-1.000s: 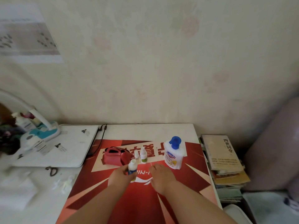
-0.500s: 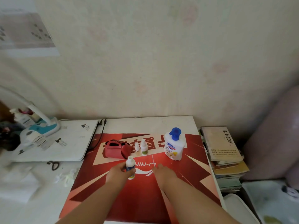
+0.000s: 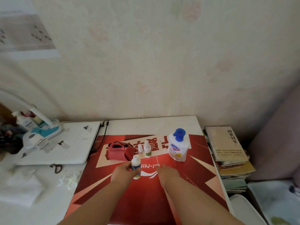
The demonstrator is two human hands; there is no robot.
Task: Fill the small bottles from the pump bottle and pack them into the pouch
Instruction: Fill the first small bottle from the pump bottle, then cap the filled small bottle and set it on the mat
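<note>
While pouch (image 3: 120, 151), two bottles (image 3: 147, 149) and pump bottle (image 3: 178, 147) stand behind, nothing blocks our hands.
Our left hand (image 3: 124, 173) grips a capless bottle (image 3: 135, 164); our right hand (image 3: 168, 173) rests flat, empty, on the tabletop (image 3: 151, 125).

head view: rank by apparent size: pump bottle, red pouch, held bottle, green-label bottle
1. pump bottle
2. red pouch
3-4. Held bottle in left hand versus green-label bottle: similar; held one is nearer, so unsure.
</note>
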